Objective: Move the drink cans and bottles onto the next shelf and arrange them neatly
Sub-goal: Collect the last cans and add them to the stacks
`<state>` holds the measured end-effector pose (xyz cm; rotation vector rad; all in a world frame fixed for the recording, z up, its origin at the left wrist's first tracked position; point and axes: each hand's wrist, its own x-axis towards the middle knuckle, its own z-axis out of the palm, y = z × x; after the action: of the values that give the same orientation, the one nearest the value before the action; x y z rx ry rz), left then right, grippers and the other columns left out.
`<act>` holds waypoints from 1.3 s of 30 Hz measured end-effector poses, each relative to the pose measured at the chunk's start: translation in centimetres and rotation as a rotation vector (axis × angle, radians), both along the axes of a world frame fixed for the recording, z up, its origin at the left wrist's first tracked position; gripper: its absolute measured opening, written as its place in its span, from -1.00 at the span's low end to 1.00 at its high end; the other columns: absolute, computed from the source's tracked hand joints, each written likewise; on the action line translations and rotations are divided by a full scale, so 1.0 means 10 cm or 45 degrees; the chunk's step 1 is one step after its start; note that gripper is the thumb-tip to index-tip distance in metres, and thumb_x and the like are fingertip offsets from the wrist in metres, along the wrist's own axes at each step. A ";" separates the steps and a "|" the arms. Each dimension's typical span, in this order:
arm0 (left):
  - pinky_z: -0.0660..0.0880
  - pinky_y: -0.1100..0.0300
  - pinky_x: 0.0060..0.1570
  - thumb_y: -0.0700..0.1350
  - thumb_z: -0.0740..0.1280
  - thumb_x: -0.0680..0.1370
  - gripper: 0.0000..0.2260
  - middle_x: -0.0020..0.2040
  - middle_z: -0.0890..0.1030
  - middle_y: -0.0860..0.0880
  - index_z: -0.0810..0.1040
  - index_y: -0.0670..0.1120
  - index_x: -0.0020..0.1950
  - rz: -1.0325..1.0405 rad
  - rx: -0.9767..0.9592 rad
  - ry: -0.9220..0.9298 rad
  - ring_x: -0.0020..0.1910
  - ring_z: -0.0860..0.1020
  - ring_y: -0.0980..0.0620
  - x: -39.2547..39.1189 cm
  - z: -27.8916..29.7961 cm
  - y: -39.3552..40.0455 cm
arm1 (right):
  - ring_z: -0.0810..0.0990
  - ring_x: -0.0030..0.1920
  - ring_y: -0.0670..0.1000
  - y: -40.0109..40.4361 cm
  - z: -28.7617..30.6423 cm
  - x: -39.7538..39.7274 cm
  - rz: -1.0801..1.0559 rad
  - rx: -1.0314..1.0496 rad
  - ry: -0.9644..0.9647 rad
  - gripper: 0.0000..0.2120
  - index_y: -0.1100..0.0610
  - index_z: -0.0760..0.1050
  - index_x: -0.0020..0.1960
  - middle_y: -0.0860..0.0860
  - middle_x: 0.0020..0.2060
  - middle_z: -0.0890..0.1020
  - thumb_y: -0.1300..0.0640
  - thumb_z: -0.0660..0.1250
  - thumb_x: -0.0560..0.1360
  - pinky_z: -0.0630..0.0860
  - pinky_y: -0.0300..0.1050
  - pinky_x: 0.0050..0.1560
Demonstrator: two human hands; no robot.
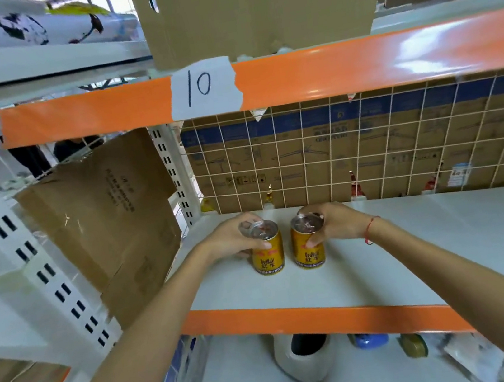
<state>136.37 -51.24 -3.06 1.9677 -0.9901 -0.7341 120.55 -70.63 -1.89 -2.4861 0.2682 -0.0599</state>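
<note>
Both Red Bull cans stand upright, side by side but apart, on the grey shelf [416, 248]. The left hand [234, 237] closes its grip round the left can [267, 250] from the left; the right hand [330, 221] grips the right can [308, 243] from the right.

Glossy metal cans [267, 250]; matt shelf [448, 243]; rough cardboard [106, 212]; glossy orange beam [356, 64]

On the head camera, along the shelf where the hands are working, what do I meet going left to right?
Tilted cardboard sheet → left hand → left gold Red Bull can → right gold Red Bull can → right hand → red string bracelet → bare grey shelf board.
</note>
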 end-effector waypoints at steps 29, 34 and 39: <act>0.45 0.16 0.01 -0.19 0.56 0.31 -0.27 0.20 0.51 -0.14 0.26 -0.06 0.37 0.450 -0.096 -0.355 0.12 0.50 -0.08 -0.58 -0.30 -0.14 | 0.47 0.19 0.23 0.59 -0.52 -0.05 -0.697 -0.018 -0.263 -0.23 0.16 0.04 0.48 0.18 0.26 0.39 0.03 0.39 0.44 0.47 0.03 0.06; 0.49 0.13 0.02 -0.21 0.57 0.29 -0.32 0.14 0.55 -0.11 0.31 -0.05 0.32 0.498 -0.114 -0.326 0.07 0.53 -0.08 -0.66 -0.21 -0.18 | 0.51 0.10 0.23 0.45 -0.44 -0.23 -0.717 -0.019 -0.284 -0.34 0.15 0.16 0.37 0.18 0.17 0.43 0.03 0.41 0.41 0.48 0.02 -0.02; 0.48 0.08 0.09 -0.20 0.56 0.31 -0.33 0.19 0.53 -0.12 0.31 -0.07 0.33 0.474 -0.131 -0.323 0.17 0.51 -0.12 -0.77 0.02 -0.31 | 0.53 0.10 0.24 0.26 -0.27 -0.47 -0.765 -0.029 -0.328 -0.39 0.17 0.19 0.33 0.18 0.17 0.46 0.09 0.42 0.41 0.51 0.03 -0.02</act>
<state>128.65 -54.38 -2.87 2.1060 -0.7534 -0.2269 115.84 -68.06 -4.54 -2.3008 0.8912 -0.6257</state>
